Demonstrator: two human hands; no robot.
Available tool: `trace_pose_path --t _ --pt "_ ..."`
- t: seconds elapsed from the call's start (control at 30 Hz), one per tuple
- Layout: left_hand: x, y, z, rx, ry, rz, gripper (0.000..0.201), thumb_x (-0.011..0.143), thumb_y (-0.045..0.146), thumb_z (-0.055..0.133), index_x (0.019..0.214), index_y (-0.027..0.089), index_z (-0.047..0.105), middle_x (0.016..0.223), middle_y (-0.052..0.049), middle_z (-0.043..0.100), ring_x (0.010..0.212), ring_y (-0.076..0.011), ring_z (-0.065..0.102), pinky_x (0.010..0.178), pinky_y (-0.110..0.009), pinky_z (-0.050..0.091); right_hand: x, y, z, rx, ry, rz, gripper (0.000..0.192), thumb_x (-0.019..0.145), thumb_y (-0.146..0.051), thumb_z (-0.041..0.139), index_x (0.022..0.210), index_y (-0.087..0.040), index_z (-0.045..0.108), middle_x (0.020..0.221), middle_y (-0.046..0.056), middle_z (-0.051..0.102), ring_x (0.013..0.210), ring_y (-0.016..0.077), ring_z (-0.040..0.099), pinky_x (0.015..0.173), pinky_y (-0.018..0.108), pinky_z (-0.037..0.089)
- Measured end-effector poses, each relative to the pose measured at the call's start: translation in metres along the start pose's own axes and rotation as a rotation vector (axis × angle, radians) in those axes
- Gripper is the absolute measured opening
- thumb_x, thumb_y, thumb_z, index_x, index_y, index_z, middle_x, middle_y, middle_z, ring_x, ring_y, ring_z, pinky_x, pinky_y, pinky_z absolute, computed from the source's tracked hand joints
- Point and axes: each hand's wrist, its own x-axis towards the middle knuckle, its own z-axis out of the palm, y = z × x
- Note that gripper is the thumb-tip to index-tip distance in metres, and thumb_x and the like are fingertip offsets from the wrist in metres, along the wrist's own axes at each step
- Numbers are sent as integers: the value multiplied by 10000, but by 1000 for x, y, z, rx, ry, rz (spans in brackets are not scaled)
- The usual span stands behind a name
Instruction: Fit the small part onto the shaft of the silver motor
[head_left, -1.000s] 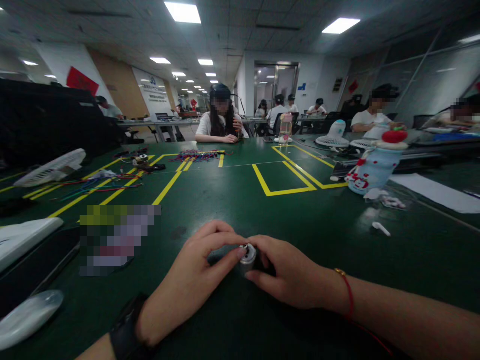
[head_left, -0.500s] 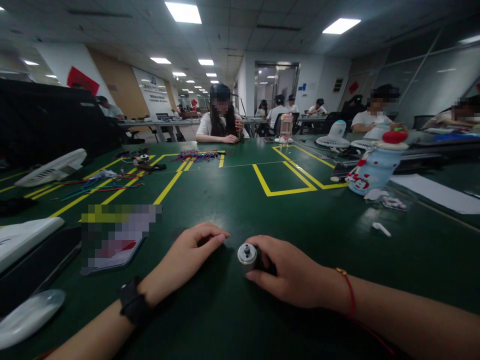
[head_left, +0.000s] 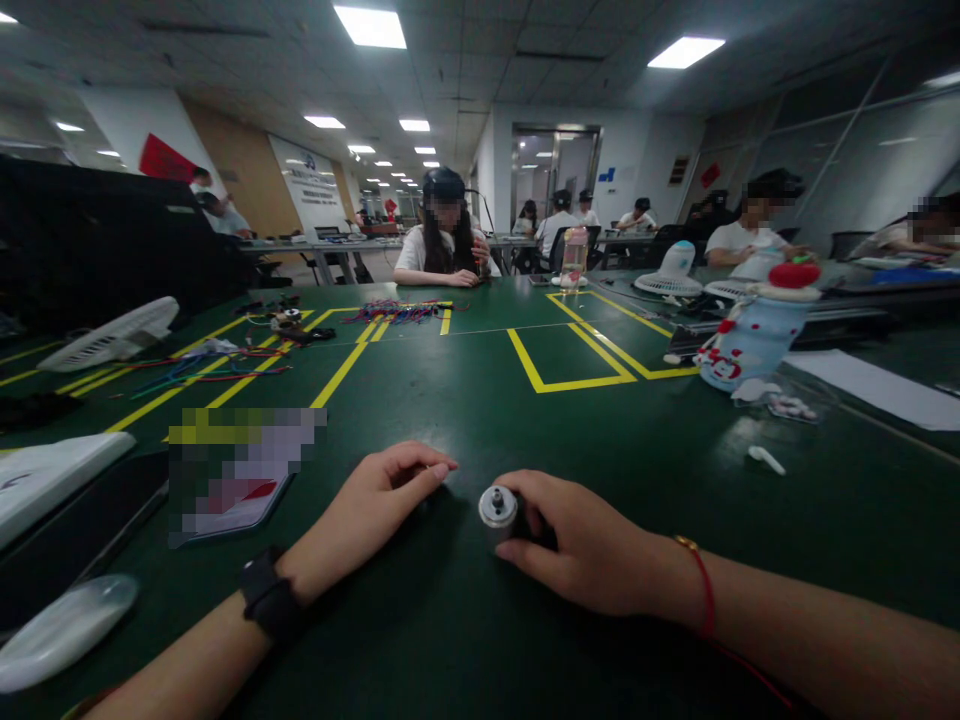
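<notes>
A small silvery cylinder that looks like an electric motor point(head_left: 498, 512) stands upright near the front middle of the green table, a short shaft on its top face. My right hand point(head_left: 574, 540) grips its right side between thumb and fingers. Left of the motor, apart from it, my left hand point(head_left: 401, 485) rests low over the table. Its thumb and index finger come together in a pinch, and whatever may be between them is too small to make out. The other fingers of that hand are mostly hidden.
A phone-like slab point(head_left: 247, 500), partly pixelated, and a white mouse point(head_left: 71, 630) lie to the left. Farther back are loose wires point(head_left: 405, 312) and a white fan point(head_left: 112, 335). On the right are a blue bottle point(head_left: 754, 340) and an earbud point(head_left: 766, 460). A person point(head_left: 442, 245) sits opposite.
</notes>
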Motion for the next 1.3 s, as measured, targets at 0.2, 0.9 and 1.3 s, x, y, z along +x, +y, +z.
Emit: trace_pose_path --t 0.2,0.9,1.3 --pt "-10 17 14 108 0 297 240 910 303 578 1148 311 614 1145 -18 564 1073 -196 544 947 -349 417 1 2 1 7 28 -36 320 818 -224 643 1118 -196 535 950 17 597 734 141 500 646 268 395" --pt "-4 11 0 126 -141 201 130 866 344 638 903 294 752 1094 -24 571 1041 -220 543 943 -370 409 1 2 2 9 13 -14 328 820 -235 631 1129 -190 529 967 37 602 731 146 504 643 274 401" --pt "-3 6 1 257 -246 251 144 865 348 637 967 316 733 1121 -23 585 1073 -228 517 955 -389 398 0 3 1 18 -2 21 339 832 -248 629 1150 -194 523 927 34 600 715 146 510 630 278 410"
